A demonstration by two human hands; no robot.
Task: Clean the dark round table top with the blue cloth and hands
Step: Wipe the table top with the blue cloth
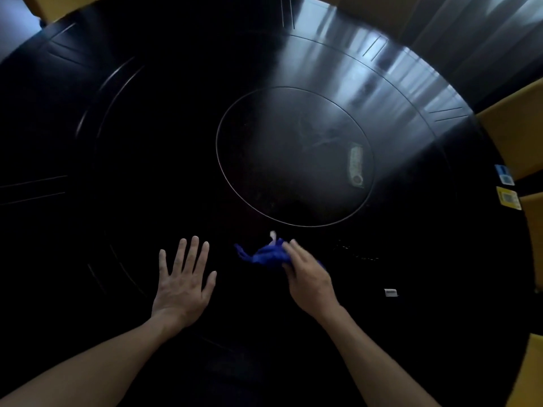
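The dark round table top point(147, 142) fills almost the whole view, glossy, with a round inset disc point(293, 160) at its middle. A crumpled blue cloth point(261, 254) lies on the near part of the table, just below the disc, with a small white tag sticking up from it. My right hand point(308, 277) rests on the cloth's right side, fingers curled onto it. My left hand point(183, 283) lies flat on the table to the left of the cloth, fingers spread, holding nothing.
A pale smeared mark or label point(357, 165) shows on the right side of the inset disc. A small white scrap point(390, 292) lies right of my right hand. Blue point(504, 174) and yellow point(508, 198) stickers sit at the table's right edge. Yellow seats point(511, 133) ring the table.
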